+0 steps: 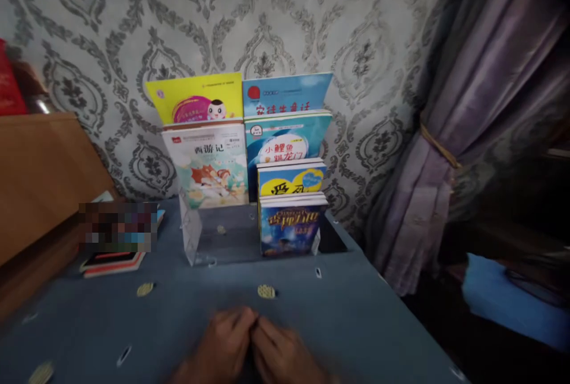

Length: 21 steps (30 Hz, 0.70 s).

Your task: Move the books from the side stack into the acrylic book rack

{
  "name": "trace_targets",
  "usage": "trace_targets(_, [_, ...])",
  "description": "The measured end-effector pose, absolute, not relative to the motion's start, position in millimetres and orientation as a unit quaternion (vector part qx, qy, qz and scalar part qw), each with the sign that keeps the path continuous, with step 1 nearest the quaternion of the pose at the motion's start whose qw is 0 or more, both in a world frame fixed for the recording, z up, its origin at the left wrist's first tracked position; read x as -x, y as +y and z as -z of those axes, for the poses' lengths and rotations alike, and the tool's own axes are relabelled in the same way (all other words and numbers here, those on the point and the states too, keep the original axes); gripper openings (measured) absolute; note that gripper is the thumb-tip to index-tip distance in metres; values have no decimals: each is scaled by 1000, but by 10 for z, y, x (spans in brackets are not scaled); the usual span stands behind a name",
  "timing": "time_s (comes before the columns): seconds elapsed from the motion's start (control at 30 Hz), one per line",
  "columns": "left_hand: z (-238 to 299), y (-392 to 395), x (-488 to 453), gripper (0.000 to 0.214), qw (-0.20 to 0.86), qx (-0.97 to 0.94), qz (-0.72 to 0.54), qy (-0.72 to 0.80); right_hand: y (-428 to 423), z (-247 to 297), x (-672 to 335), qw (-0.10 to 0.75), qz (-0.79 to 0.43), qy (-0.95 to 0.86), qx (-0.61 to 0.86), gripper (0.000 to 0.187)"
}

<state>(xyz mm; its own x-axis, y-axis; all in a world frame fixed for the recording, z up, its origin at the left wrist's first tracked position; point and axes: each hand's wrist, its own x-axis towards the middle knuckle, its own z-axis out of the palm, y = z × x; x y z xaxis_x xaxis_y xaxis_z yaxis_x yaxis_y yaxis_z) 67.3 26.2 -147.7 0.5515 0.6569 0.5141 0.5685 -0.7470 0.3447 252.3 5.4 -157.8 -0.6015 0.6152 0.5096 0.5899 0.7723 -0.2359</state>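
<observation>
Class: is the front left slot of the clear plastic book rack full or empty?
Empty: only blue tablecloth shows through the clear plastic book rack there; no book stands in it.

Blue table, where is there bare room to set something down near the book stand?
Bare cloth lies between the left hand, the right hand and the clear stand, and on to the right edge. The stand's front left slots are bare too. Crowded: its right column of books, and the book stack at the left by the wooden board.
</observation>
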Motion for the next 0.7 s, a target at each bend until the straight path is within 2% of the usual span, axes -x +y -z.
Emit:
trace_targets(0.13, [1213, 100, -726, 27, 15, -882, -264, 390, -24, 1379, -2465, 288, 30, -889, 354, 27])
trace_targets(0.33, [1092, -2, -281, 20, -77, -833, -118, 534, -126, 1180, -2458, 211, 58, -925, 309, 18])
trace_targets(0.53, [771, 401, 818, 28, -150, -648, -121, 737, -124, 1181, -2470, 226, 81, -925, 294, 24])
trace_targets(0.7, [537, 900, 1336, 39, -183, -574, -128, 788, -122, 1188, -2473, 233, 61, -923, 302, 22])
